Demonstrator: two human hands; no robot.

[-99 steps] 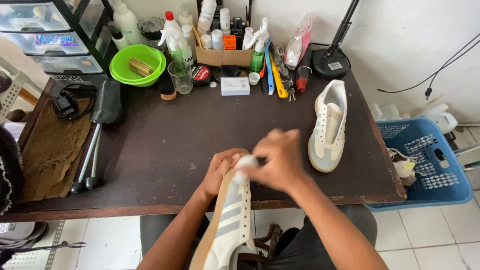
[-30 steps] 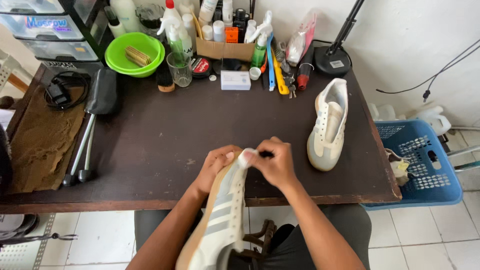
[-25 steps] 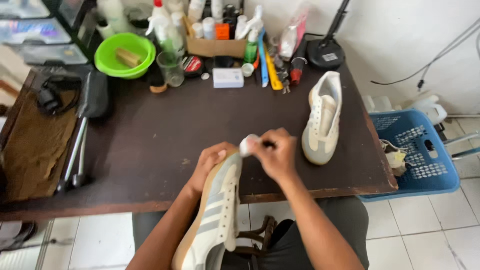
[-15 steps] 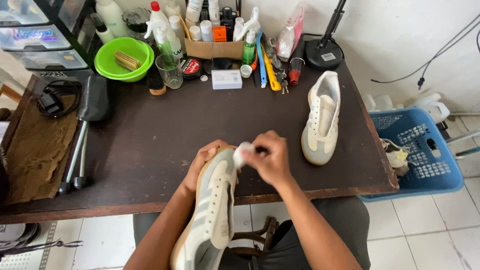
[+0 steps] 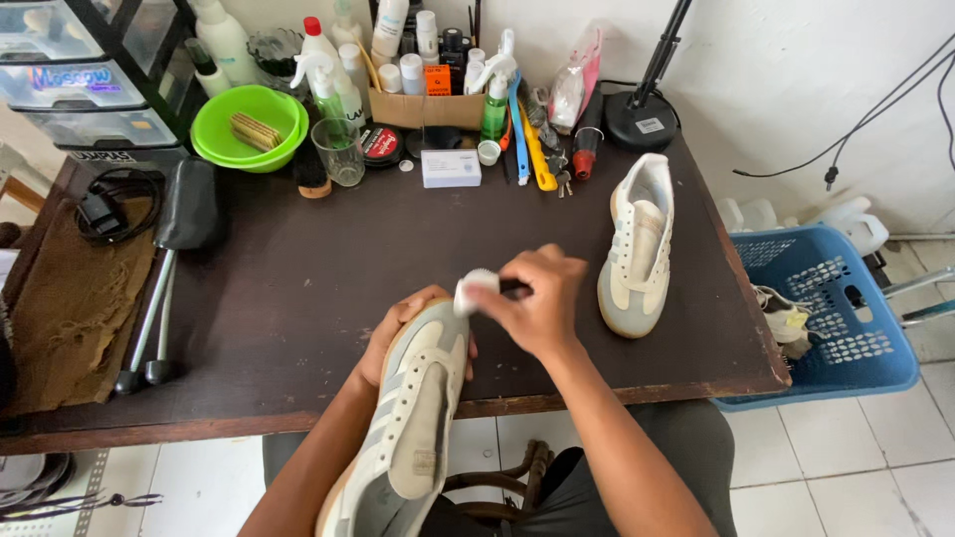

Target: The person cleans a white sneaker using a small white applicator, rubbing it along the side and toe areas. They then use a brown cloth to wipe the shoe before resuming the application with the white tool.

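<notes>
My left hand grips the toe of a cream sneaker with grey stripes and a tan sole, its heel pointing toward me over the table's front edge. My right hand pinches a small white block-shaped eraser or pad with a dark handle, pressed at the sneaker's toe. The matching sneaker lies unlaced on the dark table to the right, apart from both hands.
At the back stand a green bowl with a brush, a glass, spray bottles, a cardboard box of bottles, a small white box and a lamp base. A brown cloth lies left. A blue basket sits right.
My left hand has turned the sneaker so its upper faces up rather than its side. My right hand keeps the white pad at the toe, shifting slightly.
</notes>
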